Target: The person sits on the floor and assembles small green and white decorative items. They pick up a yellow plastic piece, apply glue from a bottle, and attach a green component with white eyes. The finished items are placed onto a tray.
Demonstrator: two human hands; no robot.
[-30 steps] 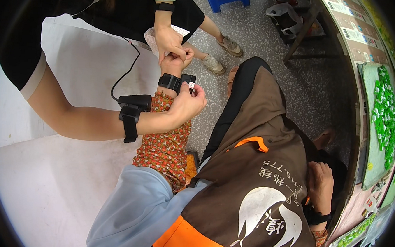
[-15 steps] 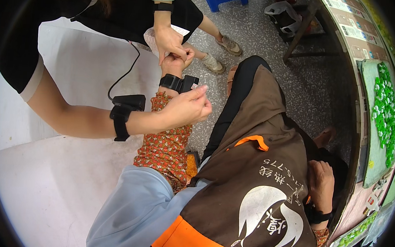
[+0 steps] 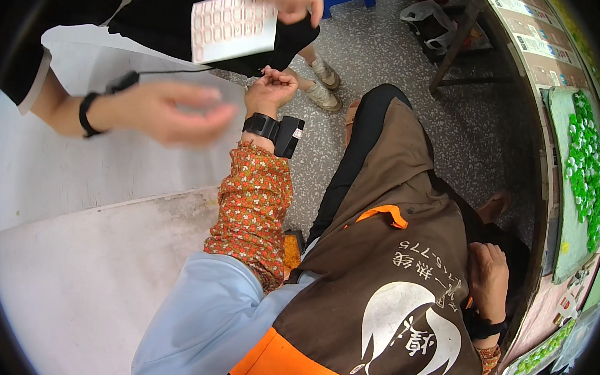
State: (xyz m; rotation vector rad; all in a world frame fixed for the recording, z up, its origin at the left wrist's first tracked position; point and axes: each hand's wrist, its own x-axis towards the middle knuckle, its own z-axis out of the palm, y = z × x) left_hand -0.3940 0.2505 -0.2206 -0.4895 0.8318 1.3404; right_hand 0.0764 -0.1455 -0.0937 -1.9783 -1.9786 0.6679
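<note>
- Head view, above the apron (image 3: 389,310): the left hand (image 3: 270,89) is raised, fingers loosely curled and grasping nothing. A black wristband (image 3: 261,124) with a boxy black module (image 3: 289,136) sits strapped on that wrist, at the end of a flowered sleeve (image 3: 254,212).
- The band looks like a soft strap carrying a small rigid block. I judge it light and not fragile. It is best taken by the block's hard sides or the strap's free end, since the strap itself would flex and slip on the wrist.
- Right of the apron, the right hand (image 3: 488,275) rests low against the wearer's body, fingers bent. Whether this grip clasps anything I cannot tell. A dark band shows on that wrist too.
- Left of the wristband, another person's hand (image 3: 174,111), blurred and open, hovers near it. It wears a thin black band with a cable running off.
- Above the wristband, that person's other hand pinches a sheet (image 3: 233,27) of small pink-edged labels, thin and floppy.
- Far right of the apron, a tray of green pieces (image 3: 586,164) lies on a worktop.
</note>
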